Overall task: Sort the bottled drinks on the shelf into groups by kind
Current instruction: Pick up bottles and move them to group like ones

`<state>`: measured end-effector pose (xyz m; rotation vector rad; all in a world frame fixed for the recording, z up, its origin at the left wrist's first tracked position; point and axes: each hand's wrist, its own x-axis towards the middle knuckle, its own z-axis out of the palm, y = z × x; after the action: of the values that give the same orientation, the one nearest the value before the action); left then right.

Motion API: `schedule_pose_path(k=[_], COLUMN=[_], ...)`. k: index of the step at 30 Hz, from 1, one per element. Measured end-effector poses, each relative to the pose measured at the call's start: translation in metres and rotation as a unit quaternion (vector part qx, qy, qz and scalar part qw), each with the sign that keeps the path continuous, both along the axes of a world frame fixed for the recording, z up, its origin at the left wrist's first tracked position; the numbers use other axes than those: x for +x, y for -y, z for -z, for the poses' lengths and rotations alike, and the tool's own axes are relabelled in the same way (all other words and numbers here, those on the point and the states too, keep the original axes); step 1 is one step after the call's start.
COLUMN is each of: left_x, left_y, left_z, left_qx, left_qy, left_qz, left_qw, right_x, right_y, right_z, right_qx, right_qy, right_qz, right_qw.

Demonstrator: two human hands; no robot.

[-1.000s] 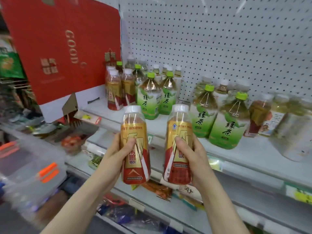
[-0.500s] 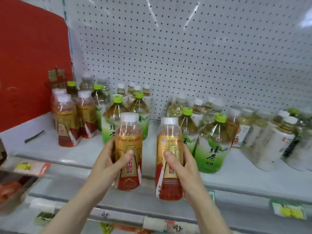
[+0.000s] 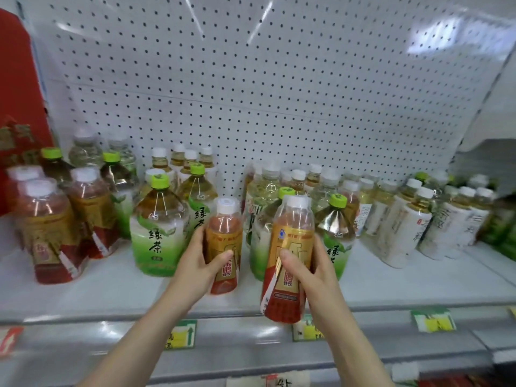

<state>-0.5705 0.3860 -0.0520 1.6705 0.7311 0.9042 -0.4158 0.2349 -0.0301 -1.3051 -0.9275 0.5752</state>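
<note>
My left hand (image 3: 199, 263) grips a red-and-gold bottle with a white cap (image 3: 224, 238), held upright over the shelf (image 3: 111, 286) among the green tea bottles. My right hand (image 3: 310, 272) grips a second bottle of the same kind (image 3: 290, 247), nearer to me, its base over the shelf's front edge. Three matching red-and-gold bottles (image 3: 50, 233) stand at the shelf's left. Green-capped green tea bottles (image 3: 159, 227) stand in the middle, some behind my hands. White-labelled, white-capped bottles (image 3: 402, 219) fill the right side.
A white pegboard (image 3: 251, 93) backs the shelf. A red box (image 3: 16, 93) stands at the far left. Price tags (image 3: 181, 335) hang on the shelf's front rail. Bare shelf shows in front of the bottles on the left and at the right front.
Both hands have carried their bottles up and forward to the shelf. The left bottle now sits among the green tea bottles; the view has shifted right and closer.
</note>
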Motion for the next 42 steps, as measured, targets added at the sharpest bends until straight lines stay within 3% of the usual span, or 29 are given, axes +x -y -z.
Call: schedule_pose_path(k=[4,9,17,22,30,37,40,42], left_x=[-0.017,-0.042,-0.054,-0.056,-0.057,-0.057,-0.058,-0.058], left_y=[0.002,0.004,-0.003,-0.003,-0.004,-0.002,-0.001,-0.001], left_z=[-0.002,0.002,0.004,0.004,0.007,0.007,0.007,0.009], left_qx=[0.044,0.069,0.098,0.154,0.178,0.177,0.181,0.183], left_qy=[-0.029,-0.023,-0.055,-0.101,-0.115,-0.123,-0.116,-0.114], left_qz=[-0.012,-0.043,-0.076,-0.134,-0.144,-0.144,-0.142,-0.141], left_qw=[0.999,0.996,0.991,0.974,0.967,0.966,0.966,0.966], right_x=[-0.005,-0.024,-0.039,-0.031,-0.021,-0.005,0.0,0.011], right_y=[-0.011,-0.055,-0.097,-0.102,-0.14,-0.165,-0.135,-0.113], right_z=[-0.014,-0.022,-0.036,-0.059,-0.072,-0.087,-0.087,-0.08], right_qx=[0.0,-0.066,-0.112,-0.162,-0.191,-0.263,-0.155,-0.14], right_qy=[0.078,0.203,0.364,0.476,0.527,0.643,0.633,0.602], right_qz=[-0.007,-0.015,0.048,0.072,0.057,0.095,0.189,0.267], right_qw=[0.997,0.977,0.923,0.861,0.826,0.713,0.735,0.739])
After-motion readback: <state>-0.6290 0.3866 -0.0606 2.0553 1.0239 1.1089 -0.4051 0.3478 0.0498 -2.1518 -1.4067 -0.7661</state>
